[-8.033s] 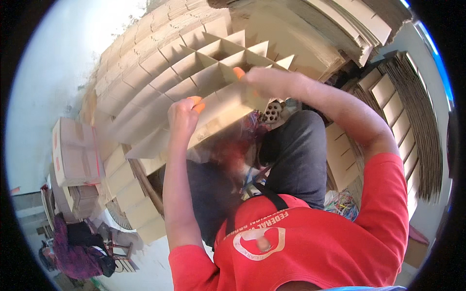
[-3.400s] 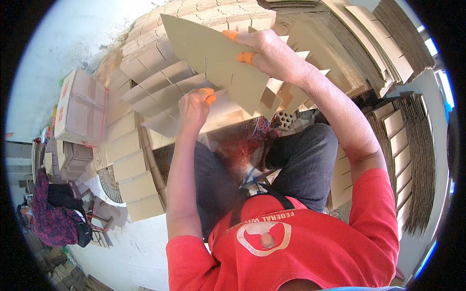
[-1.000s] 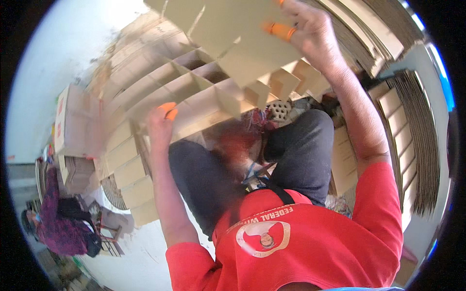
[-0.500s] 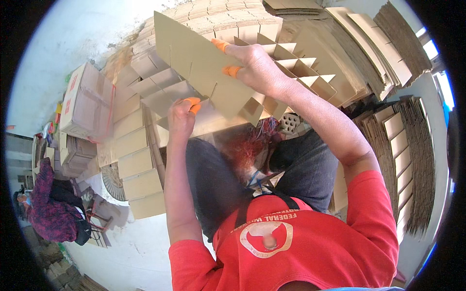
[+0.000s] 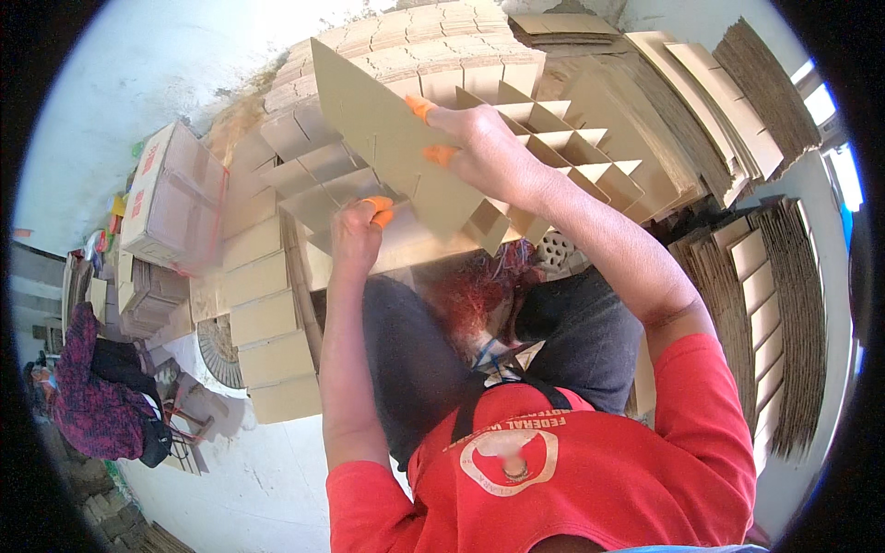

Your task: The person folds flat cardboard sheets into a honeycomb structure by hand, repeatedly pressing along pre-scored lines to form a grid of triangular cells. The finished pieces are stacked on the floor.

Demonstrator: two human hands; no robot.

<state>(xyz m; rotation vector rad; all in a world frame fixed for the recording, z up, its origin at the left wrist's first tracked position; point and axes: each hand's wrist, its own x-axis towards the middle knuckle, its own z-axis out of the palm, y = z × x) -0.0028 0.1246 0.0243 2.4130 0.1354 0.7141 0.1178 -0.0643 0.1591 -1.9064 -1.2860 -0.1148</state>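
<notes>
A flat, slotted cardboard strip (image 5: 387,138) is gripped in my right hand (image 5: 479,152), tilted over a cardboard divider grid (image 5: 553,152) that stands on my lap. My left hand (image 5: 355,235) pinches the near edge of the grid, just under the strip. Orange covers sit on several fingertips of both hands. Part of the grid is hidden behind the strip and my right hand.
Stacks of assembled cardboard dividers (image 5: 263,304) stand to my left and ahead. Bundles of flat corrugated sheets (image 5: 779,304) lean at the right. A closed carton (image 5: 171,198) sits at the left. A person in dark red clothing (image 5: 97,405) is at the far left.
My right hand has brought the cardboard strip down from high above onto the grid. My left hand has moved up to the grid's near edge.
</notes>
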